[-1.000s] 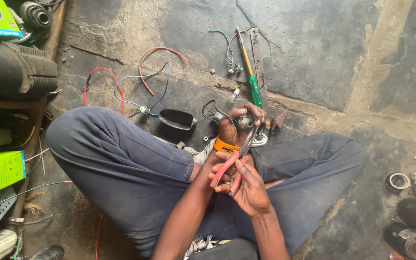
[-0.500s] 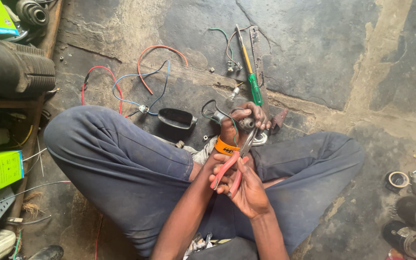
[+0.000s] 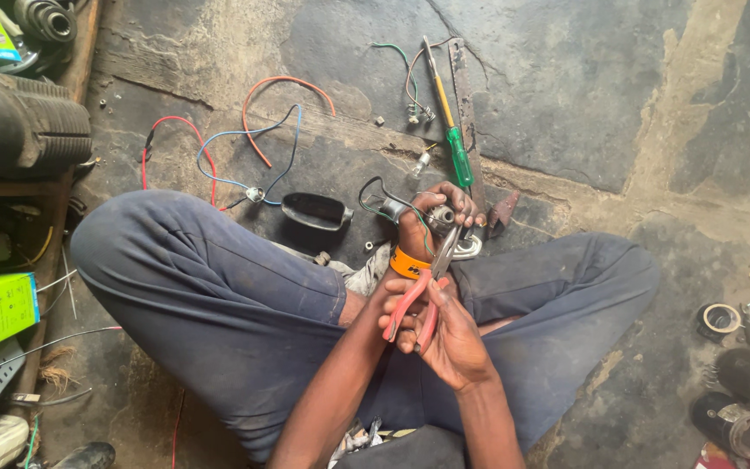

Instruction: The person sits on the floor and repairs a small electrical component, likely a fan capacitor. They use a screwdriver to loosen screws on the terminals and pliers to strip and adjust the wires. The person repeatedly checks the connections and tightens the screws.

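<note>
Left hand [image 3: 431, 221]: closed around a small metal part with wires [image 3: 437, 214], held above the crossed legs.
Right hand [image 3: 444, 334]: gripped the red-handled pliers [image 3: 423, 291], their tips at the part.
Floor [image 3: 566, 104]: a green-handled screwdriver [image 3: 449, 117] lay just beyond; a black housing [image 3: 316, 210] near the knee.

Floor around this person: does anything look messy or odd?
Somewhat. Loose wires, small screws and a green-handled screwdriver lie scattered on the stained floor beyond the left hand and the right hand.
</note>
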{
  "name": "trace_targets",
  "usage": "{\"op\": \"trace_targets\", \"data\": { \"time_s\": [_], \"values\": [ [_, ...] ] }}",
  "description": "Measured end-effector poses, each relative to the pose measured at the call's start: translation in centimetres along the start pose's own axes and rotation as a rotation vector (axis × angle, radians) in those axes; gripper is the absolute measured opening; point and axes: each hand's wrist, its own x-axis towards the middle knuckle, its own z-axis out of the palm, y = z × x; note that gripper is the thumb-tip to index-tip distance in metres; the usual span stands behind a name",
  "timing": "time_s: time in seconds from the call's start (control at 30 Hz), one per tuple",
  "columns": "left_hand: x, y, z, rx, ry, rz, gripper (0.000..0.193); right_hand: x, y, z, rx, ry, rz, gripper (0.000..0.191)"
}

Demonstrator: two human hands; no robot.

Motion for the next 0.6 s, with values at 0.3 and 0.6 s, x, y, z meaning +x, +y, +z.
{"op": "trace_targets", "data": {
  "time_s": [0.3, 0.6],
  "values": [
    [-0.1, -0.2, -0.3, 0.009, 0.051, -0.002, 0.022, -0.1, 0.2, 1.2, -0.034, 0.06, -0.119, 0.037],
    [-0.1, 0.2, -0.1, 0.026, 0.025, 0.026, 0.024, 0.0, 0.1, 2.2, 0.15, -0.023, -0.028, 0.036]
  ]
}}
